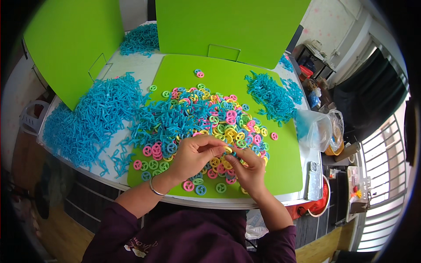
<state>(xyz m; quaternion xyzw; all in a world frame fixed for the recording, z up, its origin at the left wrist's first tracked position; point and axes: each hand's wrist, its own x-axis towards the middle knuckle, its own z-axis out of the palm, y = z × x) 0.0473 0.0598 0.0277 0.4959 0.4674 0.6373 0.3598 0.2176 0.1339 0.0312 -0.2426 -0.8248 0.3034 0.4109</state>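
Above the middle of a green board (280, 175), my two hands meet fingertip to fingertip. A small yellow plastic wheel (228, 150) is pinched between the fingers of my left hand (193, 155). My right hand (251, 172) grips the same wheel from the other side. A bit of blue shows by the fingertips, too small to make out. Under and beyond the hands spreads a heap of pink, yellow, green and blue spoked wheels (231, 115). Blue plastic pieces (171, 118) lie over the heap's left part.
Large piles of blue pieces lie left (94, 118), right (272, 98) and far back (140, 39). Green panels (232, 30) stand upright behind and at the left. A phone (314, 179) rests at the table's right edge, near a clear plastic bag (313, 129). A red bag (313, 204) sits below.
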